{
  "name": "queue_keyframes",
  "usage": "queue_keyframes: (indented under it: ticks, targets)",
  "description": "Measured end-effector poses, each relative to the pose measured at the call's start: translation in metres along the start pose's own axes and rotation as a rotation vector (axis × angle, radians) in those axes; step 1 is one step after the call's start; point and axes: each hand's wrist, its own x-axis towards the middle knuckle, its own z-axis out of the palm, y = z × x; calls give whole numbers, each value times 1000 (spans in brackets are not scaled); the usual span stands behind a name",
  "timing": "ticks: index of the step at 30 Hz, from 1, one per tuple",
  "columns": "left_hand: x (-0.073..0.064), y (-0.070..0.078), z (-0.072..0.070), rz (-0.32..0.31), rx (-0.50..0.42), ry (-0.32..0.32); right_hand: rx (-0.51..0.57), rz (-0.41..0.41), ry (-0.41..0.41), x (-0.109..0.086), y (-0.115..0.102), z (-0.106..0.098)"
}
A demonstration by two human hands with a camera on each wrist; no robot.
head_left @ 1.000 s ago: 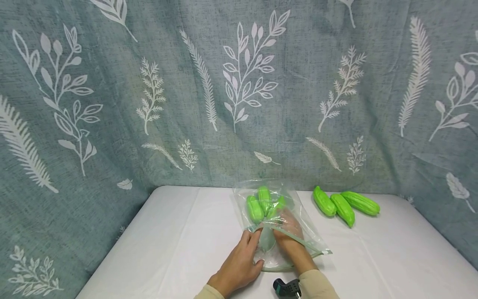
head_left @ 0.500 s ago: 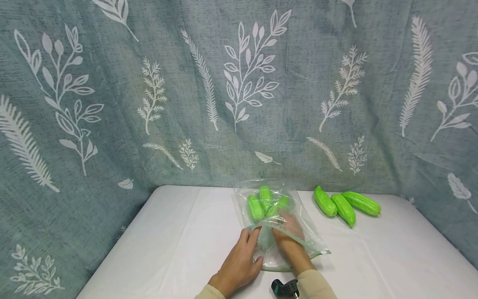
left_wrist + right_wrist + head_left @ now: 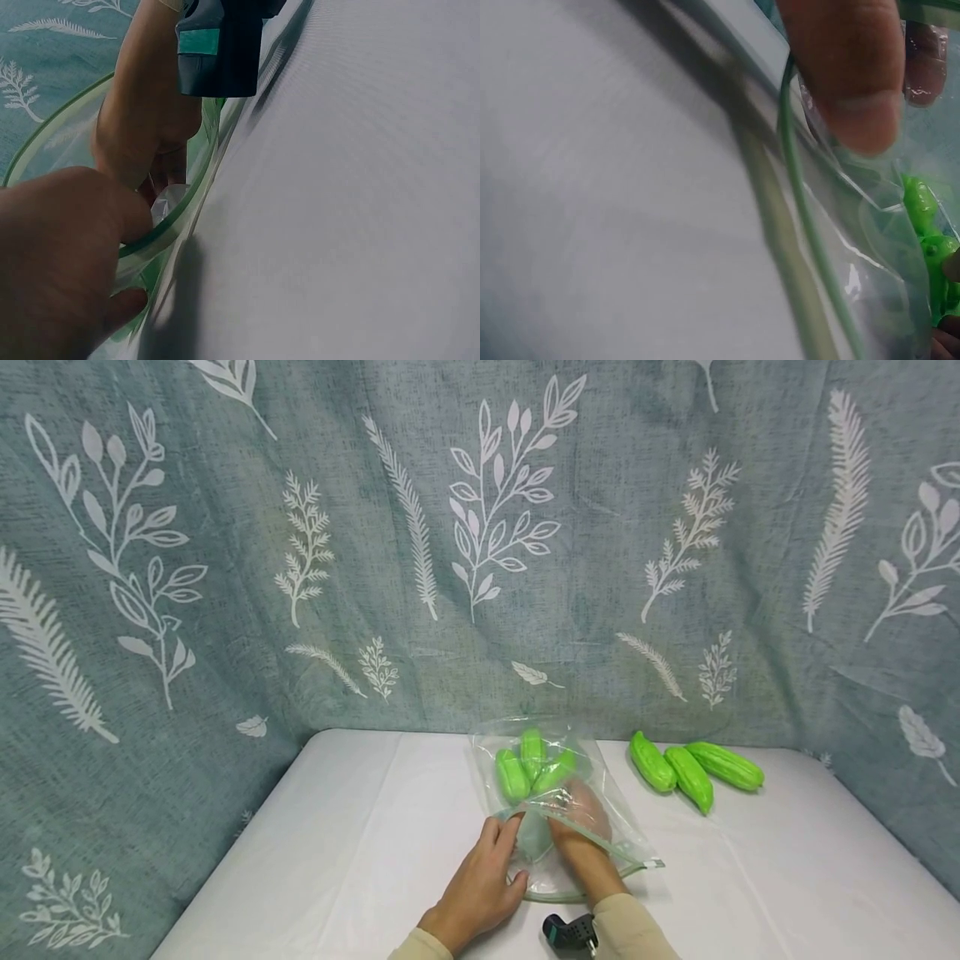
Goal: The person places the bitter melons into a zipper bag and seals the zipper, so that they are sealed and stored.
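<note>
A clear zip bag (image 3: pixel 624 828) with a green rim lies mid-table, its mouth held apart toward me. Several ridged green gourds are inside, one at the left (image 3: pixel 513 775) and one behind (image 3: pixel 532 752). My left hand (image 3: pixel 480 885) pinches the bag's near left rim, fingers over the green strip (image 3: pixel 161 232) and thumb outside. Reaching in through the mouth, my right hand (image 3: pixel 585 810) is seen through the plastic at another gourd (image 3: pixel 553 772). In the right wrist view, the right thumb and fingers (image 3: pixel 946 346) close about the gourd's end (image 3: pixel 934 274).
Loose green gourds lie to the right of the bag, a left one (image 3: pixel 652 764), a middle one (image 3: pixel 690 779) and a right one (image 3: pixel 726 767). A dark wrist camera (image 3: pixel 570 933) sits by the right sleeve. A leaf-patterned curtain (image 3: pixel 480 527) stands behind the white table (image 3: pixel 360 860).
The right hand shifts very slightly inside the bag, and the gourd at its fingertips moves a little. The left hand and the loose gourds stay put.
</note>
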Motion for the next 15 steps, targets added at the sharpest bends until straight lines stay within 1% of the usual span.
queue_keyframes:
  ticks: [3,7,11,15]
  targets:
    - [0,1,-1,-7,-4,-9,-8,17,10,1,-1,0]
    - [0,1,-1,-6,-6,-10,-11,12,15,0,-1,1]
    - [0,1,-1,2,-3,-3,-34,-1,-7,-1,-2,0]
    - [0,0,-1,7,-4,1,-83,-16,-43,-2,-3,-1]
